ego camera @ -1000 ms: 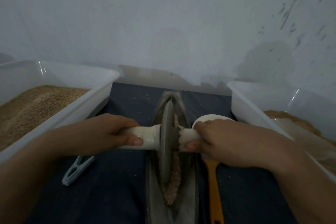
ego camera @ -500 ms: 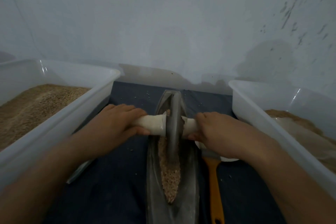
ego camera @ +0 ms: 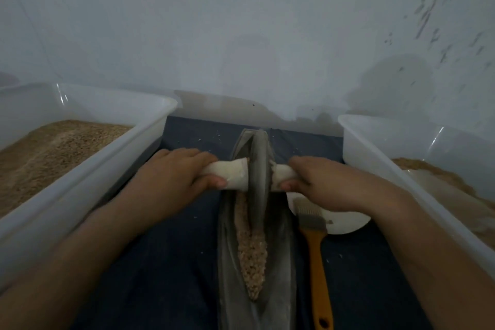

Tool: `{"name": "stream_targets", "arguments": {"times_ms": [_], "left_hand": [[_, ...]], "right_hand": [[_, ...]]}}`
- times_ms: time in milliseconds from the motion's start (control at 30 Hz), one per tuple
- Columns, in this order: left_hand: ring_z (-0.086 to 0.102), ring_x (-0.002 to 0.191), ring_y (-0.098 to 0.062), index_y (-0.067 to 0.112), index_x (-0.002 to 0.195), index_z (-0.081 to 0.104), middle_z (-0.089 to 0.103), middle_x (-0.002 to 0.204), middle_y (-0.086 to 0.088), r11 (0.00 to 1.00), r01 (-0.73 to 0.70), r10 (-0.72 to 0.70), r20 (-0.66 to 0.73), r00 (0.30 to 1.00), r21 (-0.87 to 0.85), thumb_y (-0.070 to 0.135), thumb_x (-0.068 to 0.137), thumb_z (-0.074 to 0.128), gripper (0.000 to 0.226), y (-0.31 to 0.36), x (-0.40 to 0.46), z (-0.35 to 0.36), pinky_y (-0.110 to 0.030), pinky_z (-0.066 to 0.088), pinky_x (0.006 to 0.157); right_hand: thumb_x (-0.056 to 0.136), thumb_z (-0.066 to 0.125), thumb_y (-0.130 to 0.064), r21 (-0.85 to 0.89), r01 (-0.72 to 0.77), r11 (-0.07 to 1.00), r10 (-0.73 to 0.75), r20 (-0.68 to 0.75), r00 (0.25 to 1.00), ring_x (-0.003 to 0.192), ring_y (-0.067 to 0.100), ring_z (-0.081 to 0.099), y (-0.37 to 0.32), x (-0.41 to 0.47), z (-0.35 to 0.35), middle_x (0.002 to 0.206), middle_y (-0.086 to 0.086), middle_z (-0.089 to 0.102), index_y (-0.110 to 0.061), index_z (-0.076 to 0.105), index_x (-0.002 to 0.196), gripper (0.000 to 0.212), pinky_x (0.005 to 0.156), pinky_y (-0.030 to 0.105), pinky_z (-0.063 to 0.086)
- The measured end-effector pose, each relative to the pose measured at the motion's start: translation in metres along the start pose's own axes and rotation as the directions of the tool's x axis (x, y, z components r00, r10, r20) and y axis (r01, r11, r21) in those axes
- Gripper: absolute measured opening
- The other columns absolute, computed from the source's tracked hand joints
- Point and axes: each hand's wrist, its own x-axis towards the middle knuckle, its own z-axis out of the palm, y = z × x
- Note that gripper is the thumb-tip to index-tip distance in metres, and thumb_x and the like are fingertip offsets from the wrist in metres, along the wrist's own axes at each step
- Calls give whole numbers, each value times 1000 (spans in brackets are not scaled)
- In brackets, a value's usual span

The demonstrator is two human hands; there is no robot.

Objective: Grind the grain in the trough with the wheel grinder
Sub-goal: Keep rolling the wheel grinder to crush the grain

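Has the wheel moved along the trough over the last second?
Yes. The wheel has rolled away from the person toward the far tip of the trough, by the wall, leaving the grain at the near end uncovered.

The near end of the long grey metal trough (ego camera: 278, 262) and the end of the orange-handled brush (ego camera: 314, 249) are cut off by the lower frame edge. The right hand (ego camera: 329, 185) covers part of the round white bowl (ego camera: 348, 222). Both white plastic bins, left (ego camera: 88, 169) and right (ego camera: 401, 169), run past the frame sides.
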Motion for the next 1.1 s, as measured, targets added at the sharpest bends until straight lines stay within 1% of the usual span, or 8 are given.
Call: {"name": "stream_targets", "arguments": {"times_ms": [100,200,367,467,600,833,967,1100], "left_hand": [[63,85,-31,8,108,66,67,94,-11,979,-29,78,-240,968,199,33,80,68,38,7,4,19,-42,45,78],[63,84,-31,6,107,66,68,93,-11,977,-77,125,-245,961,198,32,79,70,38,4,8,19,-41,44,77],[55,88,4,37,112,61,62,96,19,977,-55,82,127,988,-208,68,72,44,54,-10,-4,-11,-19,40,78],[61,87,-1,45,104,61,66,95,17,905,34,171,436,884,-424,78,70,47,49,-17,-10,-32,-23,47,76],[63,86,-4,45,104,62,68,93,13,895,38,212,497,841,-444,79,67,48,52,-18,-12,-40,-22,47,76],[59,93,-11,29,109,59,63,99,7,982,135,-114,151,982,-133,60,81,40,46,-5,5,-7,-32,44,84],[57,103,-23,20,118,59,63,110,-1,994,48,-32,-169,985,96,43,89,51,38,1,8,14,-37,37,90],[59,98,-27,16,117,62,65,106,-5,990,-34,59,-185,981,133,40,86,59,39,3,5,13,-38,38,86]], "right_hand": [[96,40,-42,-168,-32,985,-23,-312,950,97,16,45,11,14,21,107,-2,51,-20,45,111,27,73,27,27],[96,40,-44,-218,-51,975,-30,-353,935,98,16,44,9,14,26,114,2,50,-17,44,114,33,73,26,25],[93,44,-49,-211,47,976,-62,-63,996,81,12,40,-14,-16,2,85,-5,41,-21,31,79,34,59,24,27],[90,41,-58,-217,116,969,-99,90,991,69,5,44,-27,-43,-15,78,-9,44,-26,32,73,37,54,20,30],[88,38,-61,-154,127,980,-99,177,979,66,3,44,-31,-55,-24,75,-8,45,-32,33,72,34,56,19,31],[95,41,-45,-24,9,1000,-11,-61,998,83,11,47,-5,2,-2,86,-8,44,-23,43,89,22,66,27,33],[95,40,-43,-109,-23,994,-10,-287,958,101,17,47,6,13,16,112,0,52,-19,47,119,35,79,30,34],[95,40,-45,-156,-30,987,-9,-243,970,92,15,43,-1,6,14,103,-1,49,-18,45,105,29,68,27,27]]}}
